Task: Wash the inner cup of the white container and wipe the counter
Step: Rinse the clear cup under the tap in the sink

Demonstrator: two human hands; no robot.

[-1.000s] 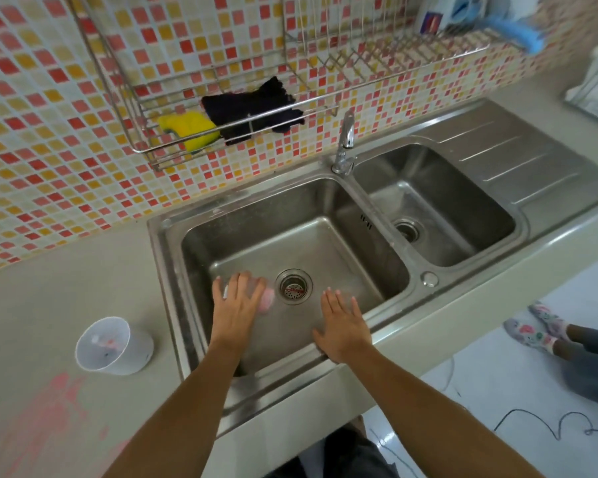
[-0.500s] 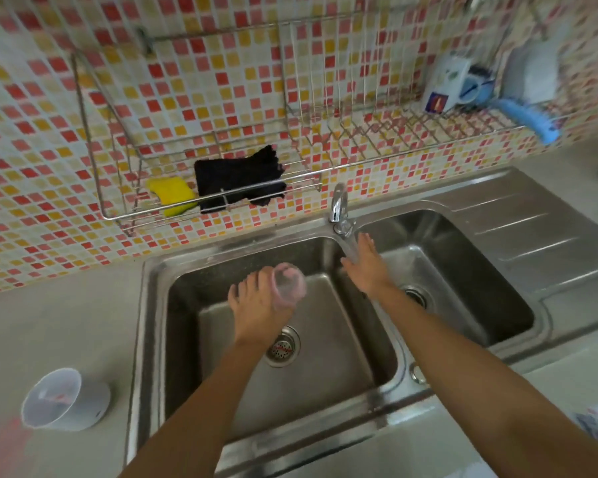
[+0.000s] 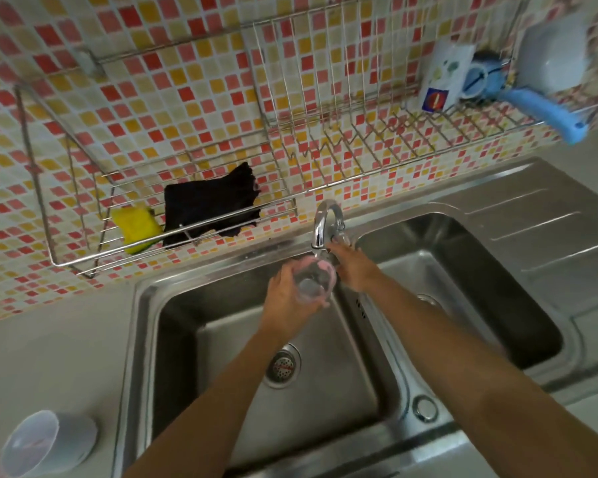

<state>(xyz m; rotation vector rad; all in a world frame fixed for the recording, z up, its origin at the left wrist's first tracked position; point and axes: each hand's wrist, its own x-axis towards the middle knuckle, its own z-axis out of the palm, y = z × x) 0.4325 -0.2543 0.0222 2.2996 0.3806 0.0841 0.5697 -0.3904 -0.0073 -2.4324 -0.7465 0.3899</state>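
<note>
My left hand [image 3: 287, 298] grips a small clear inner cup [image 3: 313, 282] with pink residue, held over the left sink basin [image 3: 201, 339] right under the chrome tap [image 3: 323, 224] spout. My right hand [image 3: 354, 267] reaches to the tap's base, fingers at the handle behind the spout; whether they grip it is hidden. The white container [image 3: 49, 443] lies on its side on the grey counter [image 3: 49, 357] at the lower left, open mouth toward me.
A wire wall rack [image 3: 83, 257] holds a yellow sponge [image 3: 135, 225] and a black cloth [image 3: 211, 208]. The right dish rack carries a carton [image 3: 442, 77], a blue brush [image 3: 539, 112] and a white bowl [image 3: 553, 60]. A second basin [image 3: 463, 270] and drainboard [image 3: 549, 236] lie right.
My left hand lifted the cup from the basin floor up under the spout. My right hand moved from the sink's front edge to the tap's base. The view shifted closer to the wall.
</note>
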